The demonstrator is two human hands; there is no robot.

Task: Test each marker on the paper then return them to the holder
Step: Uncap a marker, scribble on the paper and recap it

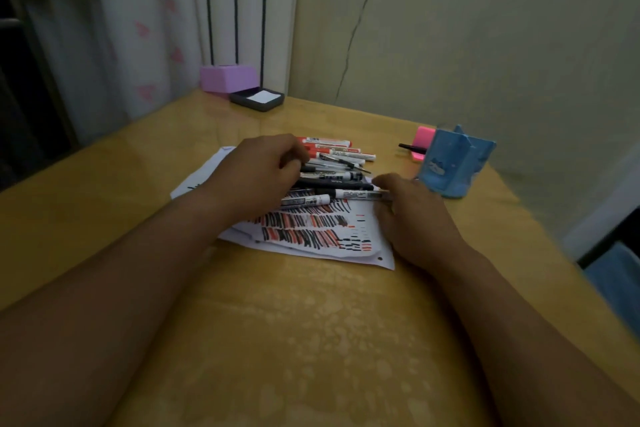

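Note:
A heap of red and black markers (332, 163) lies on the far end of a white paper (346, 246) covered with red and black test strokes. My left hand (256, 177) rests over the heap's left end, its fingers curled around several marker ends. My right hand (412, 215) is at the heap's right end and pinches the tip of a black marker with a white label (356, 194) that lies flat on the paper. The blue holder (453, 163) stands just beyond my right hand, with no marker visible in it.
A pink block (423, 140) and a black pen (412, 148) lie behind the holder. At the table's far corner sit a purple box (228, 78) and a dark tray with a white pad (258, 99). The wall is close behind, and the yellow table (311, 340) ends at right.

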